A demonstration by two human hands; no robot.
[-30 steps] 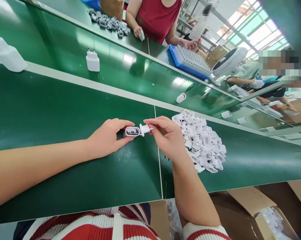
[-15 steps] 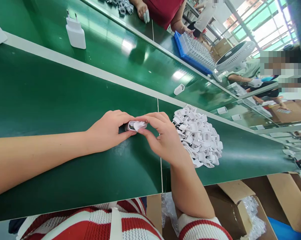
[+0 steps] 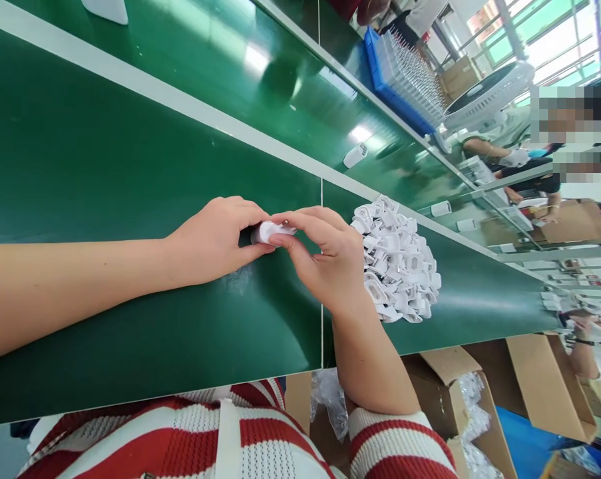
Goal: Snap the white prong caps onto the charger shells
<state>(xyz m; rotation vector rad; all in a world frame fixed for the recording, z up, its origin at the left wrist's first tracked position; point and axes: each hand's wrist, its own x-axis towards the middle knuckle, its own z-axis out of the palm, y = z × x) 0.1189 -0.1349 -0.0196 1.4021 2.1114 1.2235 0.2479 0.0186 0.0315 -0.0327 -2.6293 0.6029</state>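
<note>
The white charger shell [image 3: 269,231] shows only as a sliver, the rest covered by the fingers of the left hand [image 3: 215,241] and right hand [image 3: 330,263], so how its parts meet cannot be told. A white charger [image 3: 105,9] on the far belt is cut off by the top edge. The pieces in the white pile [image 3: 397,269] are too small to tell apart.

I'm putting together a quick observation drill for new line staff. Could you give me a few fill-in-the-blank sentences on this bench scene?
1. The left hand and right hand pinch one small ____ charger shell between them.
2. The pile of white plug parts lies on the person's ____ side.
3. The bench top is ____ in colour.
4. The tray of pins beyond the belt is ____.

Missing words: white; right; green; blue
</note>
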